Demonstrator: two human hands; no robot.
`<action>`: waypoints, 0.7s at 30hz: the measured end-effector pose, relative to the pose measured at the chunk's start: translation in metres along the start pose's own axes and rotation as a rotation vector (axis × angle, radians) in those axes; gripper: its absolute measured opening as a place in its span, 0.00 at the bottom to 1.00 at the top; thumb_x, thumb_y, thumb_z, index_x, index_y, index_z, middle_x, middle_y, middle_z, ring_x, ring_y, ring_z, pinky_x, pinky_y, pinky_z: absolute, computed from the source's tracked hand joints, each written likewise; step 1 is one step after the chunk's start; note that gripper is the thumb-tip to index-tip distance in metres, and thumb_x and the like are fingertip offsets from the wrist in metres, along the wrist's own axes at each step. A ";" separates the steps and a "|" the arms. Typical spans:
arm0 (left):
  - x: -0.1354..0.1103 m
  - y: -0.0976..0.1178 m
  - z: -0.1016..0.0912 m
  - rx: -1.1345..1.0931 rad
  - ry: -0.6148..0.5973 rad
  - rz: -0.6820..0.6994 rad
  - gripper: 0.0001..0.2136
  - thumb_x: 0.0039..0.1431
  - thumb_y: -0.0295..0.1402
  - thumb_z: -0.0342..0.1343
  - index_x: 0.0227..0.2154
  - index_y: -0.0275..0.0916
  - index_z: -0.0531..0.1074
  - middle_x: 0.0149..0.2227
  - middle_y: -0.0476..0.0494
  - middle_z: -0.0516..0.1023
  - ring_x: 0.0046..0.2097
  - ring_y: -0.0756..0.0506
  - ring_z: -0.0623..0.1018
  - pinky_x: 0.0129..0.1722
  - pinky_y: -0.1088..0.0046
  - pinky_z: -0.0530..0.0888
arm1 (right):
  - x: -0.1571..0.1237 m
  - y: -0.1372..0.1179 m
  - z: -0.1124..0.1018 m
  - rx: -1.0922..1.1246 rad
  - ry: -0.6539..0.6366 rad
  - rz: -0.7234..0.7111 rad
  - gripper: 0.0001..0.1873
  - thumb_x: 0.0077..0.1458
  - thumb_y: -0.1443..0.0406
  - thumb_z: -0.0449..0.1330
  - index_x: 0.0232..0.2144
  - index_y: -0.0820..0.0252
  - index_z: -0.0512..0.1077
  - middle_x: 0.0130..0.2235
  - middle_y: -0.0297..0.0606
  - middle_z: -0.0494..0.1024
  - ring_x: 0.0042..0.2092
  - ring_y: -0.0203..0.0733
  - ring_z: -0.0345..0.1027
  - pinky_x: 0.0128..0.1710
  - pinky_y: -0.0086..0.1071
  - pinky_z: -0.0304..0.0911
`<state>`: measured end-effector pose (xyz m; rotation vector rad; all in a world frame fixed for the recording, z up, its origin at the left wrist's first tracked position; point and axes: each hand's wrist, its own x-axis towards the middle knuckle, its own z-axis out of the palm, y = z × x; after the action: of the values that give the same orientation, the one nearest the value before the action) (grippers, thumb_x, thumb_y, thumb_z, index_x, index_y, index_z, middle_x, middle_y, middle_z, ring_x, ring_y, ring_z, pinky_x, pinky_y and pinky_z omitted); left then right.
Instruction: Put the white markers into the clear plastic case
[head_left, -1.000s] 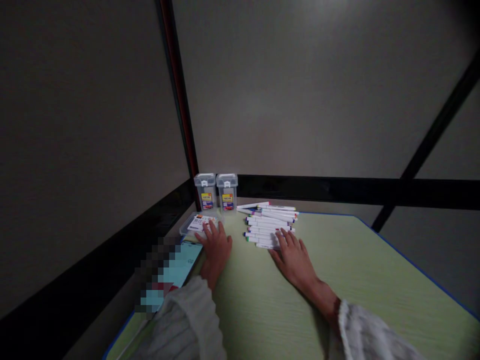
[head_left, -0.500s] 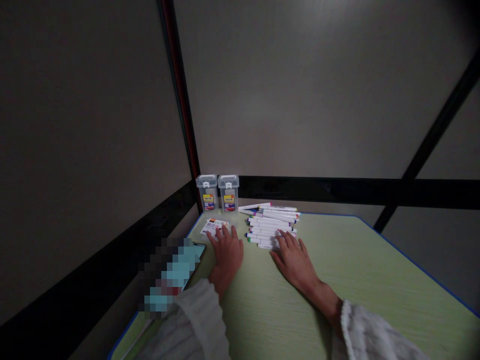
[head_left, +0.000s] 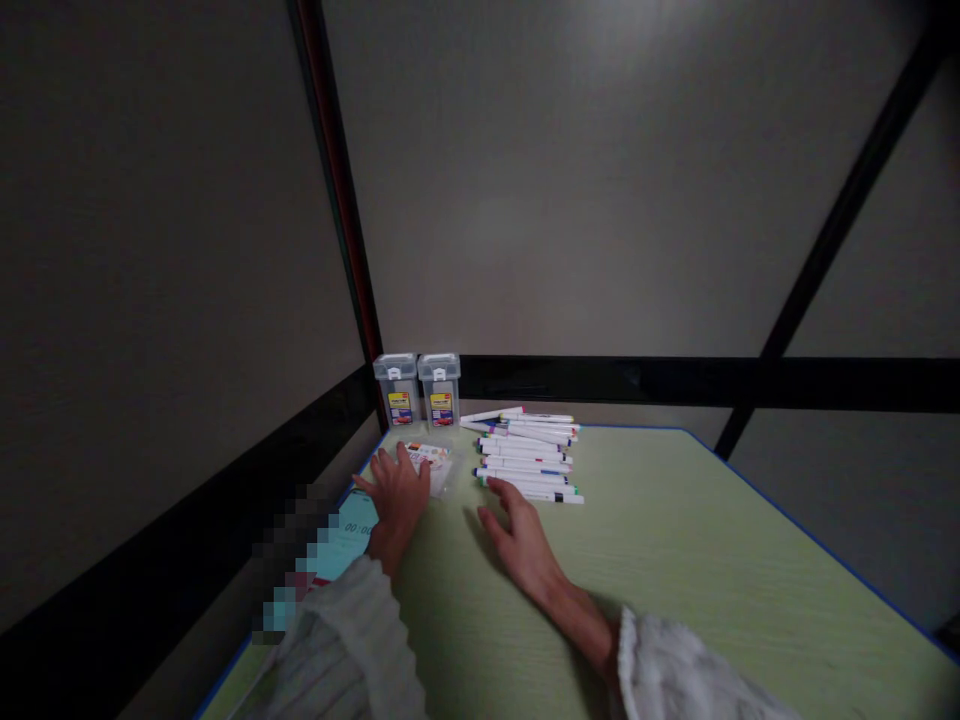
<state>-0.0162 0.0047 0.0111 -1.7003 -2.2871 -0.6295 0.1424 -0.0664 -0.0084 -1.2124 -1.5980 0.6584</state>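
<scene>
Left hand (head_left: 397, 497) spread over the flat case (head_left: 436, 467), right hand (head_left: 521, 537) loose by the markers (head_left: 525, 463) — I see neither gripping; a sideways brush could roll that pile apart.

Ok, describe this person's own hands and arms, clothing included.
The left hand and right hand are ungloved. The left sleeve is pale grey and thick, with ribbed lines and a wavy edge; the right sleeve is pale grey too, soft-looking, with a fuzzy edge.

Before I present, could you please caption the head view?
Left hand at a clear labelled case, right hand near white pens, two lidded containers behind.
</scene>
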 end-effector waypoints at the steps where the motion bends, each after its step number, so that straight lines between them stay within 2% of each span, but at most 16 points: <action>1: 0.002 -0.001 0.001 -0.003 -0.024 -0.023 0.24 0.55 0.42 0.40 0.52 0.34 0.57 0.53 0.27 0.60 0.55 0.33 0.58 0.50 0.42 0.49 | 0.000 -0.002 0.011 0.090 -0.010 0.035 0.24 0.49 0.61 0.52 0.49 0.66 0.60 0.51 0.50 0.65 0.52 0.46 0.58 0.50 0.40 0.54; 4: 0.004 -0.002 0.001 -0.011 -0.095 -0.051 0.25 0.55 0.43 0.39 0.52 0.35 0.56 0.51 0.27 0.62 0.55 0.33 0.59 0.50 0.43 0.49 | 0.003 -0.004 0.036 0.344 -0.031 0.134 0.27 0.48 0.59 0.54 0.50 0.64 0.60 0.51 0.49 0.66 0.52 0.46 0.59 0.48 0.39 0.58; 7: 0.004 0.000 -0.004 -0.010 -0.129 -0.049 0.25 0.54 0.43 0.40 0.52 0.34 0.56 0.49 0.28 0.64 0.53 0.33 0.61 0.50 0.44 0.50 | 0.006 -0.004 0.045 0.554 -0.046 0.200 0.27 0.44 0.58 0.59 0.47 0.59 0.64 0.49 0.45 0.68 0.52 0.48 0.60 0.48 0.40 0.56; 14: 0.000 0.001 -0.014 0.006 -0.088 -0.039 0.24 0.52 0.45 0.43 0.47 0.32 0.60 0.44 0.29 0.68 0.48 0.33 0.67 0.48 0.49 0.55 | 0.007 -0.009 0.040 0.896 -0.059 0.301 0.22 0.37 0.61 0.63 0.39 0.57 0.68 0.48 0.41 0.70 0.52 0.46 0.59 0.52 0.41 0.52; 18: 0.001 -0.003 -0.015 -0.030 -0.054 -0.035 0.23 0.51 0.44 0.46 0.44 0.31 0.61 0.41 0.29 0.68 0.45 0.34 0.69 0.42 0.57 0.63 | 0.006 -0.013 0.038 0.996 -0.054 0.322 0.20 0.35 0.64 0.63 0.36 0.58 0.68 0.43 0.39 0.72 0.47 0.44 0.64 0.50 0.41 0.55; 21: 0.004 -0.006 -0.014 -0.094 0.009 -0.038 0.22 0.50 0.42 0.47 0.44 0.31 0.60 0.41 0.30 0.67 0.44 0.36 0.69 0.39 0.61 0.65 | 0.004 -0.016 0.035 1.028 -0.044 0.338 0.19 0.35 0.66 0.63 0.35 0.58 0.69 0.41 0.39 0.72 0.43 0.43 0.66 0.47 0.41 0.58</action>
<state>-0.0238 -0.0003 0.0242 -1.6947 -2.3224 -0.7625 0.1037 -0.0632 -0.0063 -0.6637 -0.8351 1.4890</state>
